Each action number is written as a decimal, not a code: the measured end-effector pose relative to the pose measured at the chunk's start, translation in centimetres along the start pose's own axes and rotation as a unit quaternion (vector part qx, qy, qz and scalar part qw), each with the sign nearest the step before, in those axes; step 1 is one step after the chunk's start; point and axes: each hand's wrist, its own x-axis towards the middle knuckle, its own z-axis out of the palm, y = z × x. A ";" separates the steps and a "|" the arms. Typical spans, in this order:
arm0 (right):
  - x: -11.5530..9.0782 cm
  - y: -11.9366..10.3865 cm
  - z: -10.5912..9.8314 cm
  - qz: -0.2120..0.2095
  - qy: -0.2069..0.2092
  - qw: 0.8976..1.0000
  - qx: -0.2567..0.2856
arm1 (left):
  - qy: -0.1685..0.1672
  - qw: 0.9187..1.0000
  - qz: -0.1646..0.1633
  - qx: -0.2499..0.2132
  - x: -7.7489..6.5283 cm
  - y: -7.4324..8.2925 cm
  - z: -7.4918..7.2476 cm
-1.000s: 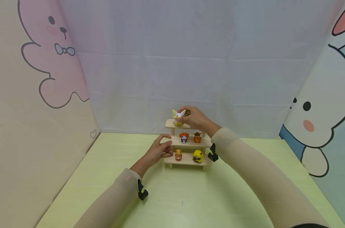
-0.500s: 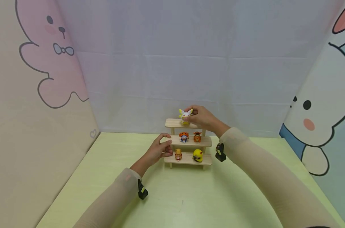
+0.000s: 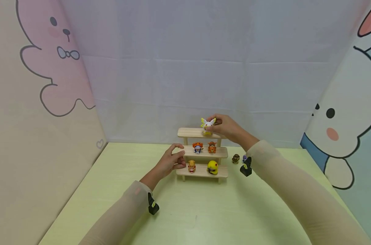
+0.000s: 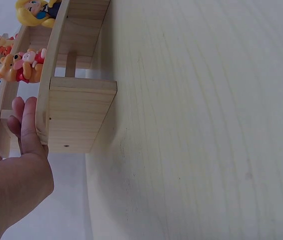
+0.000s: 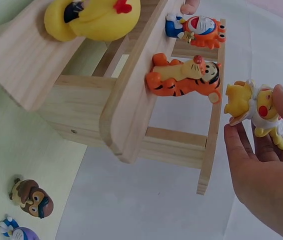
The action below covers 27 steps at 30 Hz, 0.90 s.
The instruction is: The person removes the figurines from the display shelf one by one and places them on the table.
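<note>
Right hand [image 3: 226,128] pinches white-and-yellow, big-eared, plastic-looking figurine [image 5: 255,102]; left hand [image 3: 169,160] grips pale wooden three-tier stand [image 3: 189,132] (hasty release could topple it off).

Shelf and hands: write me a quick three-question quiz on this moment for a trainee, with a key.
1. Which does the right hand hold?
a) the orange-hatted figure
b) the white-and-yellow figure
c) the tiger
2. True or false: the left hand is at the left end of the shelf.
3. How many figures does the right wrist view show on the table?

Key:
1. b
2. True
3. Two: a brown one and a purple one
</note>
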 end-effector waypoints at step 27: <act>-3.2 2.5 -4.0 0.005 0.017 1.000 -0.012 | -0.007 1.000 0.004 -0.007 -0.2 0.0 -0.1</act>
